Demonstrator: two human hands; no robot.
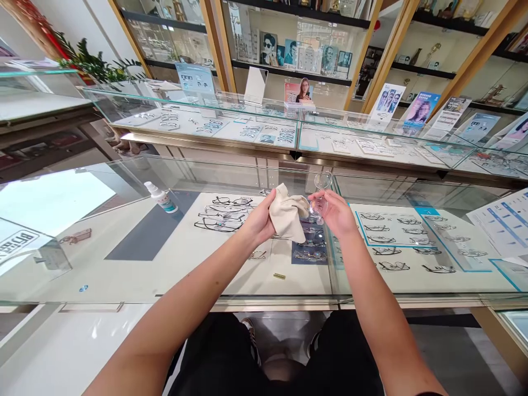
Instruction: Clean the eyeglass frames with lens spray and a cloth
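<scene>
Over the glass display counter, my left hand [261,221] is closed on a crumpled beige cleaning cloth [287,215], whose loose corner hangs down. My right hand [337,212] pinches a pair of clear-lensed eyeglasses [318,205] at one lens. The other lens of these thin-framed glasses points up and away from me. The cloth's right edge comes close to the held lens; whether they touch I cannot tell. Rows of eyeglasses [220,223] lie below, under the glass, partly hidden by the cloth and my hands.
A white spray bottle [160,198] stands on the counter to the left. More eyeglass frames [394,266] lie at right, near a printed leaflet [504,223]. Another glass showcase [206,124] runs across behind, with upright advertising cards [193,80]. A small clear block [53,257] is at far left.
</scene>
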